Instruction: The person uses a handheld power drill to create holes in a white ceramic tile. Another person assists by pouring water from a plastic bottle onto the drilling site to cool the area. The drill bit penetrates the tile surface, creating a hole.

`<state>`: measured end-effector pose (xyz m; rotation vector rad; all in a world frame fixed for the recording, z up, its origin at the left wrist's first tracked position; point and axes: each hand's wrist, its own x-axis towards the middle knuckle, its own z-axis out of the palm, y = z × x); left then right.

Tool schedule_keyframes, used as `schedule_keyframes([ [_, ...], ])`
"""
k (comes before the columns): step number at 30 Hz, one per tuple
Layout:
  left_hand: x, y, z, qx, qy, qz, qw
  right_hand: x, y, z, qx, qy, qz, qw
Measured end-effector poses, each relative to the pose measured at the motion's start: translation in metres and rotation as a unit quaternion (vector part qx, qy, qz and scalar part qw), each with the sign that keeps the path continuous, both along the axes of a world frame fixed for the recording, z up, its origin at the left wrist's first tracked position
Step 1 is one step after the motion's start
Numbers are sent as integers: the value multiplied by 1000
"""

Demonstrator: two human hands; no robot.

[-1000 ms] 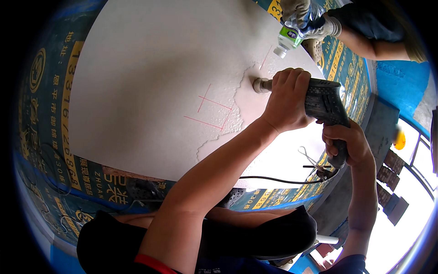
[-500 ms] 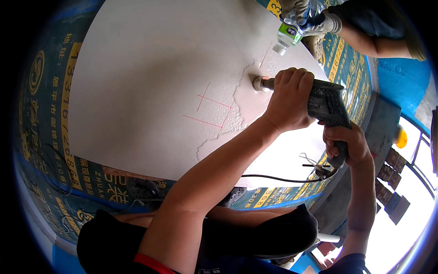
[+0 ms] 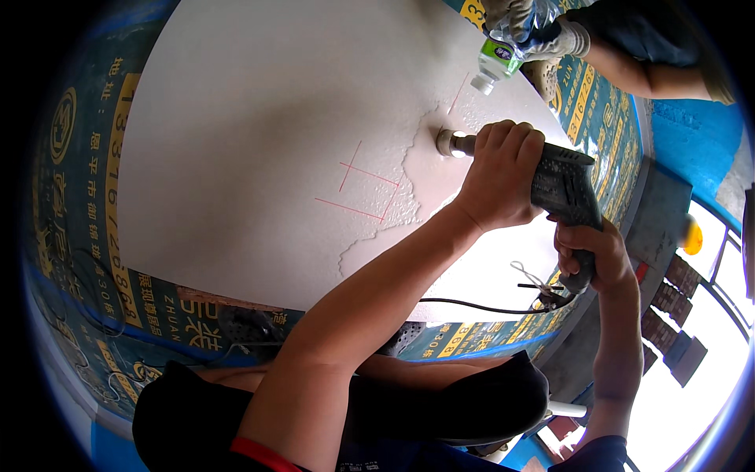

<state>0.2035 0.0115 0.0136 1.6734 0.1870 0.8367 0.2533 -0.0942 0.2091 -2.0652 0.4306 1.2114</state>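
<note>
A dark, dust-spattered power drill (image 3: 568, 185) is held in both my hands. My left hand (image 3: 503, 169) wraps round its front end, behind the chuck. Round the rear handle my right hand (image 3: 602, 252) is closed. The drill's short cylindrical hole saw (image 3: 450, 143) touches the large pale tile (image 3: 259, 141), in a pool of cloudy water (image 3: 429, 177). Red marking lines (image 3: 370, 175) cross the tile left of the pool. Above the drill, a co-worker's gloved hands (image 3: 543, 35) tilt a clear plastic bottle (image 3: 497, 63) with a green label, its neck pointing down at the tile.
A black cable (image 3: 487, 310) runs from the drill handle across the tile's near edge. Printed green and yellow sheeting (image 3: 86, 220) covers the floor round the tile. Stacked brown blocks (image 3: 668, 315) and a yellow object (image 3: 692, 236) are at the right.
My right hand and the drill's rear end have shifted very slightly. The hole saw stays at nearly the same spot, and the bottle has hardly moved.
</note>
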Motion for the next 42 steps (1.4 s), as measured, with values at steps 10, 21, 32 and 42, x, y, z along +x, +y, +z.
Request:
schedule_keyframes([
  [10,-2,-4,-1,-4,3,-7,1000,-3,-8,-2,-3,-2,5,1000],
  [21,-4,-6,-3,-2,-2,-23,1000,-5,-27,-8,-9,-22,1,1000],
  [32,-4,-6,-6,26,-18,-2,999,-15,-22,-12,-30,-57,8,998],
  [42,-8,-7,-8,6,-30,-7,1000,-17,-21,-9,-37,-28,27,999],
])
